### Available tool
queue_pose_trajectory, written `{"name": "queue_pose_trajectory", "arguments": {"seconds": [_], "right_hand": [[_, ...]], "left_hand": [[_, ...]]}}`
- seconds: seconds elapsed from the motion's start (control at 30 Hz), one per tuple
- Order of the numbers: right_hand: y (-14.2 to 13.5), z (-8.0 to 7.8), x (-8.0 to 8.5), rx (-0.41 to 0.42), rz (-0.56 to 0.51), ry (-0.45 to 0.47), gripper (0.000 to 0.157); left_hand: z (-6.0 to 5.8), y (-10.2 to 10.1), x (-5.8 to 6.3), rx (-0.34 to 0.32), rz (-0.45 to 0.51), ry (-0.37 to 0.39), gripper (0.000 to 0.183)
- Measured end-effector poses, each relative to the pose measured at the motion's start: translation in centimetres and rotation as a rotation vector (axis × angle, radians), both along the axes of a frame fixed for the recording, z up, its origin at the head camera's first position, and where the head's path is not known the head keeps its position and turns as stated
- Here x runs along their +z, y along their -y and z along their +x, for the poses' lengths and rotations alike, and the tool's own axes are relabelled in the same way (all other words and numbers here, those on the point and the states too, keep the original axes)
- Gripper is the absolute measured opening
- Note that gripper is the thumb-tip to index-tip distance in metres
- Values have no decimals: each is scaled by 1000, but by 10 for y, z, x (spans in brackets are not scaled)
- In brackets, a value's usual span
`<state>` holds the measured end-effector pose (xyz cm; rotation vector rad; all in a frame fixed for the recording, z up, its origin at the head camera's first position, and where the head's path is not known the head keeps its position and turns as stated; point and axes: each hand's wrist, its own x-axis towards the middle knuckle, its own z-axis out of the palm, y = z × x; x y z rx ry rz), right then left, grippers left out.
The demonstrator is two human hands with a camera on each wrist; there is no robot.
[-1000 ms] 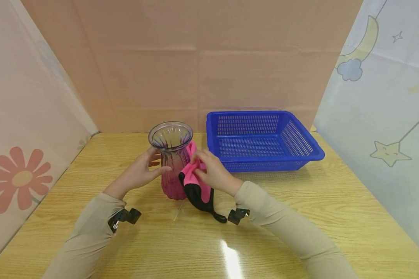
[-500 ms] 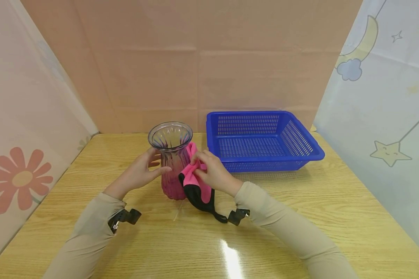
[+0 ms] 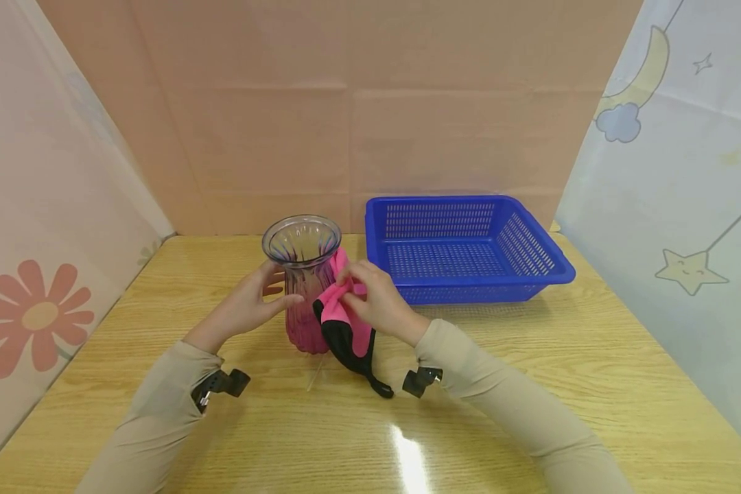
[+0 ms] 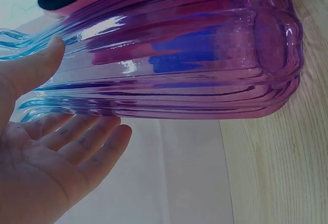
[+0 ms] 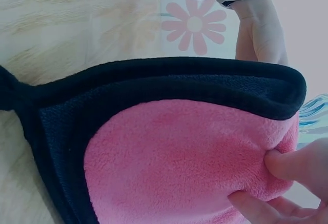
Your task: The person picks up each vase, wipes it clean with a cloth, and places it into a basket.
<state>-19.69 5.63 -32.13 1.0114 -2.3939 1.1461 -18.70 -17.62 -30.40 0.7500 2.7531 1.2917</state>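
Note:
A ribbed glass vase (image 3: pixel 305 302), clear purple above and magenta at its base, stands upright on the table. My left hand (image 3: pixel 253 298) holds its left side, thumb on the near face and fingers behind; the left wrist view shows that thumb and those fingers on either side of the glass. Between thumb and fingers, my right hand (image 3: pixel 377 298) pinches a plush pink and black cloth (image 5: pixel 174 157) against the vase's right side. The cloth's black-trimmed lower part hangs down, ending in a black loop (image 3: pixel 379 389) near the tabletop. The vase's right side is partly covered by the cloth.
A blue slotted plastic basket (image 3: pixel 469 281) sits behind and right of the vase on the wood-grain table (image 3: pixel 321 439). A peach backdrop (image 3: pixel 346 123) rises at the rear, with printed sheets at both sides. Each wrist wears a black camera strap.
The cloth's hanging end and its loop have swung slightly left, and my right hand has shifted a little with it. My left hand and the vase stay put.

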Motion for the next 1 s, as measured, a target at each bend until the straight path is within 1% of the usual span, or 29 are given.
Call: {"name": "queue_pose_trajectory", "arguments": {"seconds": [0.5,0.63,0.87,1.0], "right_hand": [[4,0,15,-5,-62,-36,11],[5,-1,18,-15,-97,-44,10],[6,-1,21,-18,-197,-1,9],[6,0,22,-16,-252,6,11]], "left_hand": [[0,1,0,1,-3,1,70],[-1,1,-1,-1,4,-13,68],[-3,-1,-3,-9,26,-33,67],[-3,-1,-3,-10,26,-37,67]]}}
